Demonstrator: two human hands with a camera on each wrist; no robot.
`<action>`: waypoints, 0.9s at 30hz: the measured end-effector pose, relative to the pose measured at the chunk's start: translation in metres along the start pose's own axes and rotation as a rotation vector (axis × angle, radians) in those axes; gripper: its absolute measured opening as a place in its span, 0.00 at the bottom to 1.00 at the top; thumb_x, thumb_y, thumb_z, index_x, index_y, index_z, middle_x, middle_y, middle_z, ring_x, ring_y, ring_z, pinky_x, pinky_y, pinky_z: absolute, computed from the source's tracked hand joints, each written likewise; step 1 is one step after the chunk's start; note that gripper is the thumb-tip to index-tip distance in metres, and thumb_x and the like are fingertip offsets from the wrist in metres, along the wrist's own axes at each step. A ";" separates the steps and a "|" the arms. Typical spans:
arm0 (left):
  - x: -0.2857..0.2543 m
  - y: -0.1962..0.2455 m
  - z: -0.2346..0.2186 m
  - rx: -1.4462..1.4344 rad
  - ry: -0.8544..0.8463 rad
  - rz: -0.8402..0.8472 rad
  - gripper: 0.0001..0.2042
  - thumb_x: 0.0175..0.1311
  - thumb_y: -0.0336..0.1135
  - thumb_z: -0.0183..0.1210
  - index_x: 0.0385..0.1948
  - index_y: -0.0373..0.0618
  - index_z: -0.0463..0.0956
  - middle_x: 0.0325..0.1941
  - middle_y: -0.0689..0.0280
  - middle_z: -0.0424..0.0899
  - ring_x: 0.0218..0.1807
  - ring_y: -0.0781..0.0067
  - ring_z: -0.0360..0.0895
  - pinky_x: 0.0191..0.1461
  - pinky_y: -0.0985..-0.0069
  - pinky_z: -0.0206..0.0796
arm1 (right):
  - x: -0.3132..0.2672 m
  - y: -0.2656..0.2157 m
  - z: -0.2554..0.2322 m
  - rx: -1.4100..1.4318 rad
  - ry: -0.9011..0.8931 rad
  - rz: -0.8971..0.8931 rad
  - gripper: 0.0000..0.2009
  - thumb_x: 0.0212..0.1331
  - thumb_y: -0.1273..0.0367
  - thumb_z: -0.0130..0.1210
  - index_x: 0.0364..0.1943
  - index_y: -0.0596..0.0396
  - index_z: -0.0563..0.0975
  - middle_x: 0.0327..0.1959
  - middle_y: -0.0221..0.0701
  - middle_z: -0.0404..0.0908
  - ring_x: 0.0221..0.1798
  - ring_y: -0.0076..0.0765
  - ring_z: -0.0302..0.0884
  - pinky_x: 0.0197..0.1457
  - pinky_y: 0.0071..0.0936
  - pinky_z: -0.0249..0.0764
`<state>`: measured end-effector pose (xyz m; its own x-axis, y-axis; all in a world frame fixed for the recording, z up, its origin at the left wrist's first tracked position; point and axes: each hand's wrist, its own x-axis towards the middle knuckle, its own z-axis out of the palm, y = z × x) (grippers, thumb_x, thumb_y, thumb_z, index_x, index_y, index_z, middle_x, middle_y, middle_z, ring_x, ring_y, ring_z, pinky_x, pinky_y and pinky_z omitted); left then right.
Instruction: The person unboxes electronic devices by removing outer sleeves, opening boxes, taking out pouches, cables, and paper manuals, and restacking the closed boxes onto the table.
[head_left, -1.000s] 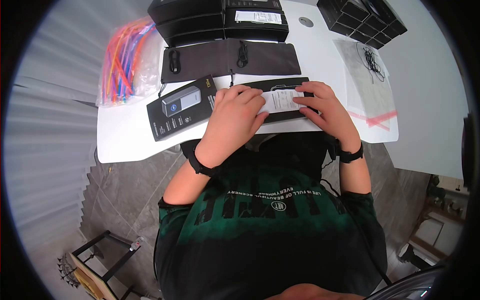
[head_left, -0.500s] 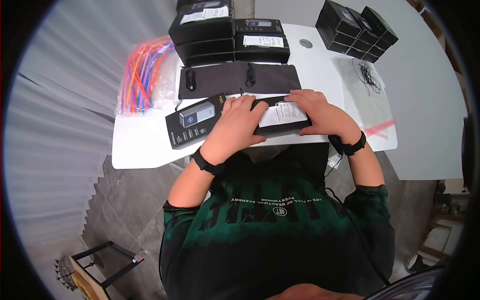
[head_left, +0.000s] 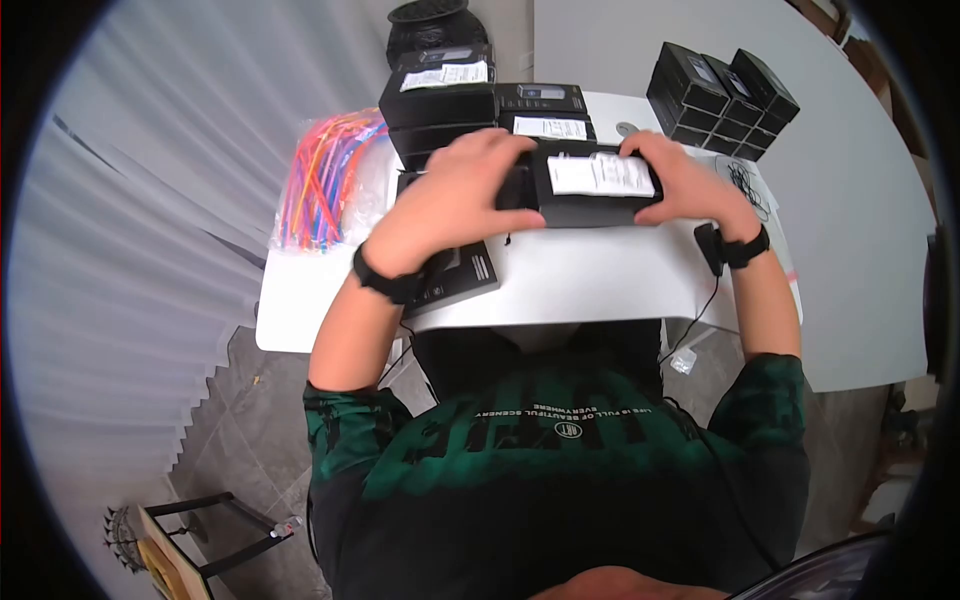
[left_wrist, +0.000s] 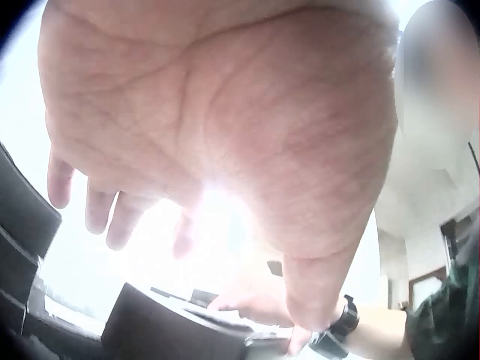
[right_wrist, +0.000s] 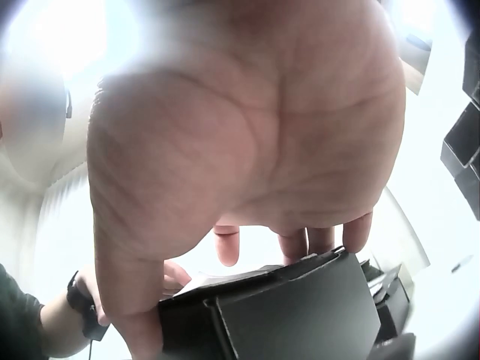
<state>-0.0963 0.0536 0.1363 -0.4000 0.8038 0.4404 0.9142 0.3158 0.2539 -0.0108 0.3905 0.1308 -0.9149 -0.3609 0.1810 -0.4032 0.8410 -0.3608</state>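
Observation:
A black box [head_left: 590,213] with a white printed slip [head_left: 600,176] on top is held between both hands in front of the stacked boxes. My left hand [head_left: 445,200] spans its left end, thumb along the near side and fingers toward the far side. At the right end, my right hand [head_left: 690,187] grips with its thumb at the near corner and fingers at the far edge. The right wrist view shows the thumb and fingers on either side of the box end [right_wrist: 300,315]. Another black box [head_left: 465,283] lies partly hidden under the left forearm.
Stacked black boxes [head_left: 440,105] stand behind the hands, with more boxes [head_left: 715,105] at the back right. Left lies a clear bag of colourful strips [head_left: 325,185]. A thin black cord [head_left: 745,185] is on the right side of the white table [head_left: 590,285].
Both hands have carried the slip-topped box away from the near table edge toward the stack. It now covers most of the dark pouches. The head view has shifted.

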 end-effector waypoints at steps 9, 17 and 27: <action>-0.138 -0.019 -0.028 0.073 -0.120 -0.441 0.45 0.43 0.53 0.78 0.67 0.48 0.72 0.73 0.44 0.68 0.75 0.36 0.62 0.76 0.50 0.56 | 0.108 0.089 -0.018 0.072 -0.009 0.075 0.39 0.40 0.66 0.75 0.60 0.48 0.67 0.57 0.42 0.74 0.61 0.56 0.71 0.67 0.43 0.69; -0.180 -0.028 -0.011 -0.100 -0.240 -0.641 0.58 0.30 0.45 0.82 0.75 0.55 0.64 0.82 0.41 0.51 0.81 0.34 0.52 0.81 0.52 0.51 | 0.155 0.113 0.019 0.032 -0.082 0.045 0.38 0.39 0.65 0.76 0.57 0.47 0.67 0.56 0.44 0.75 0.61 0.57 0.71 0.66 0.46 0.67; -0.160 -0.041 -0.005 -0.102 -0.311 -0.616 0.53 0.33 0.39 0.81 0.73 0.52 0.66 0.79 0.43 0.58 0.79 0.38 0.57 0.79 0.53 0.55 | 0.154 0.111 0.021 0.061 -0.143 0.102 0.39 0.40 0.61 0.77 0.60 0.45 0.68 0.57 0.44 0.74 0.62 0.56 0.70 0.67 0.46 0.66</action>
<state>-0.0703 -0.0908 0.0594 -0.7927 0.6053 -0.0730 0.5099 0.7238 0.4649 -0.1967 0.4200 0.0990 -0.9431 -0.3324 0.0101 -0.3047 0.8516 -0.4265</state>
